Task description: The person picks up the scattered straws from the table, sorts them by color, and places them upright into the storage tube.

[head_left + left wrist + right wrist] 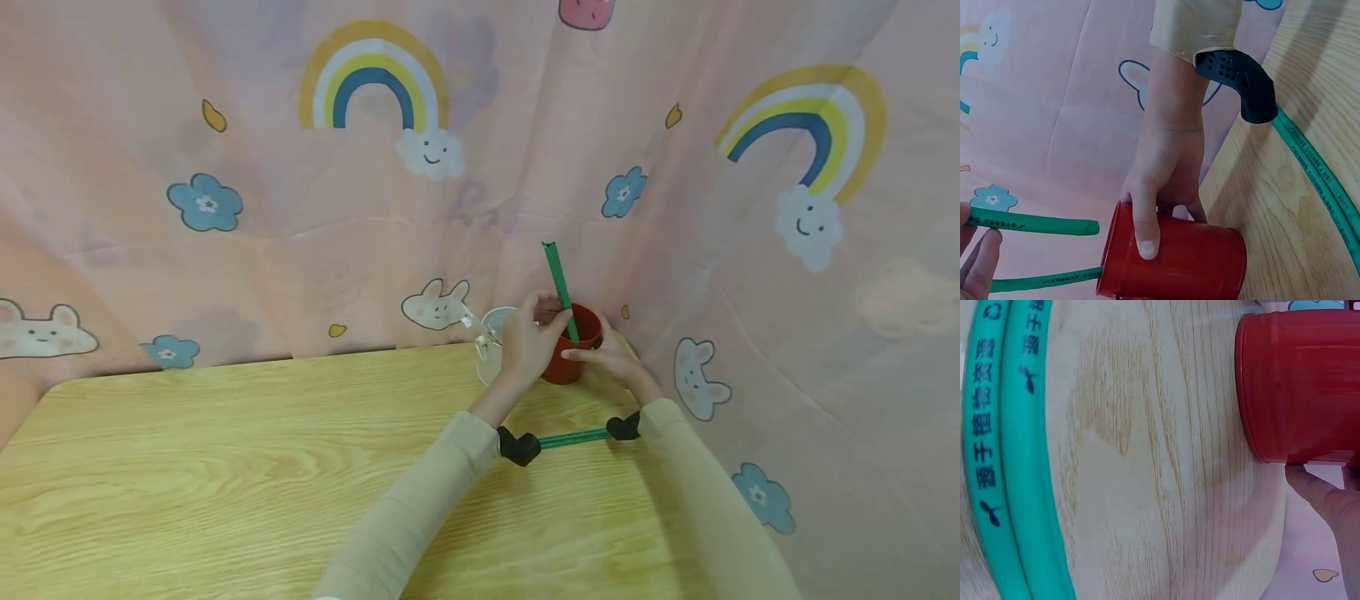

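You look to be partway through loading green straws into the red cup (561, 369), which stands roughly upright at the far right of the tabletop (225, 458), just right of the white cup (489, 367). Your left grip (528, 342) has its fingers drawn in to pinch one green straw (1035, 222); in the left wrist view the end of it nearer the cup lies just outside the rim, so I judge that one not yet in. A second straw (1054, 279) reaches past the rim into the red cup. Your right grip (618, 362) is bent round the side of the red cup, thumb on one face and fingers behind, apparently to steady it. Two more straws (576, 439) lie side by side on the tabletop, nearer to you, their ends hidden from the head view.

The next move seems to call for bringing the pinched straw's tip over the mouth, lowering it beside the second straw, then loosening your left fingers. Hold the red cup firm meanwhile, since a nudge on the rim could tip it. After that, the near pair would be the likely ones to fetch, so I'd put you at around halfway
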`<action>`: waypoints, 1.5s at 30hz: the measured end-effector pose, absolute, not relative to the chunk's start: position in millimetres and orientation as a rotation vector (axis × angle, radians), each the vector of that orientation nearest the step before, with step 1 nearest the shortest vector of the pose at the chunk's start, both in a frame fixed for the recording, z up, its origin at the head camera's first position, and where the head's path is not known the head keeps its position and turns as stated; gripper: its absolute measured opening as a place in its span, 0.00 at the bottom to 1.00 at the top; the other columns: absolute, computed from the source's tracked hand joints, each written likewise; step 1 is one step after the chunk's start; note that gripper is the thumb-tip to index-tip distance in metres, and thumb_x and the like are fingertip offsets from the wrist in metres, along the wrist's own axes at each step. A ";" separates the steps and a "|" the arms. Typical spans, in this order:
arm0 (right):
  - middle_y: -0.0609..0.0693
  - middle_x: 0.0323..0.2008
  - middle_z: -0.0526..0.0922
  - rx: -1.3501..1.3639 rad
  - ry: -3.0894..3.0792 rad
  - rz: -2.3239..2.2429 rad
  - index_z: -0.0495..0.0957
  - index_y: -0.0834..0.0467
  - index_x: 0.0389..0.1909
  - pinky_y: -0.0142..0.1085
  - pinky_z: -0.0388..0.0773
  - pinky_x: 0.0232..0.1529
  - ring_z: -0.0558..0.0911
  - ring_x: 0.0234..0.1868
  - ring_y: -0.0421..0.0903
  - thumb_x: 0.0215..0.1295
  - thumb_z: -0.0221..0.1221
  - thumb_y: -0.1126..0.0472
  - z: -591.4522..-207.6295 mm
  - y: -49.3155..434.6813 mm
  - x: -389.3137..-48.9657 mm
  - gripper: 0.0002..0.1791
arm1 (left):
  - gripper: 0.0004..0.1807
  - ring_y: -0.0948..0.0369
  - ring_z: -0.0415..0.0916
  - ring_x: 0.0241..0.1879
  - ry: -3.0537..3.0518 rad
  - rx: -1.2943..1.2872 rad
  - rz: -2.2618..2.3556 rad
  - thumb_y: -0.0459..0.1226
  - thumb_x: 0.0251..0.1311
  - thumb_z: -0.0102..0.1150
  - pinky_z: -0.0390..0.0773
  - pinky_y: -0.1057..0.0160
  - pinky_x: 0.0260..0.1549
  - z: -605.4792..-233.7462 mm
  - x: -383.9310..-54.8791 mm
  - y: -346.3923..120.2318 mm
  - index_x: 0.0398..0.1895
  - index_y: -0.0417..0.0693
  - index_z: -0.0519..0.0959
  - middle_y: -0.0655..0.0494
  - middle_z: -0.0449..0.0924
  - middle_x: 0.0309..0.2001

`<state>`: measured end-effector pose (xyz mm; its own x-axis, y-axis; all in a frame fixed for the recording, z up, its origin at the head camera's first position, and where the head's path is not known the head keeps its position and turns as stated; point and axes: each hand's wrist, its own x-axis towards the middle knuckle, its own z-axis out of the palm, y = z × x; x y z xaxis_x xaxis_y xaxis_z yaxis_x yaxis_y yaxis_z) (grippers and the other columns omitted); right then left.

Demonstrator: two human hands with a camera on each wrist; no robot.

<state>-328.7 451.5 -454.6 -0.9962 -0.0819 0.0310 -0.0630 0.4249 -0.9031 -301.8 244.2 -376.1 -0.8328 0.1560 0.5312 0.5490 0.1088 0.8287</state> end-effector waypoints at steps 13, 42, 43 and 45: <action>0.57 0.70 0.60 -0.144 2.642 -1.682 0.45 0.55 0.73 0.55 0.60 0.69 0.61 0.70 0.56 0.58 0.67 0.55 -455.4 451.0 -327.4 0.50 | 0.14 0.58 0.84 0.30 -2.226 -0.682 -1.632 0.37 0.61 0.61 0.77 0.76 0.24 -384.0 -315.5 256.2 0.47 0.39 0.81 0.47 0.87 0.38; 0.59 0.70 0.60 -0.142 2.646 -1.701 0.44 0.56 0.74 0.57 0.56 0.70 0.60 0.70 0.57 0.59 0.66 0.60 -455.5 451.0 -327.9 0.50 | 0.15 0.58 0.86 0.36 -2.159 -0.872 -1.486 0.36 0.61 0.62 0.83 0.71 0.33 -375.1 -277.7 204.5 0.51 0.44 0.80 0.49 0.86 0.43; 0.59 0.70 0.59 -0.143 2.640 -1.708 0.44 0.57 0.74 0.58 0.56 0.70 0.60 0.70 0.58 0.59 0.65 0.61 -454.1 450.4 -326.9 0.49 | 0.14 0.58 0.86 0.35 -2.167 -0.882 -1.489 0.36 0.61 0.61 0.82 0.72 0.32 -376.0 -276.3 203.4 0.50 0.44 0.80 0.49 0.86 0.43; 0.61 0.70 0.59 -0.149 2.634 -1.711 0.43 0.59 0.74 0.59 0.56 0.69 0.60 0.70 0.59 0.59 0.65 0.62 -448.6 447.2 -323.4 0.49 | 0.14 0.59 0.85 0.33 -2.186 -0.909 -1.511 0.36 0.62 0.61 0.80 0.76 0.30 -378.7 -274.0 201.6 0.50 0.44 0.80 0.49 0.86 0.42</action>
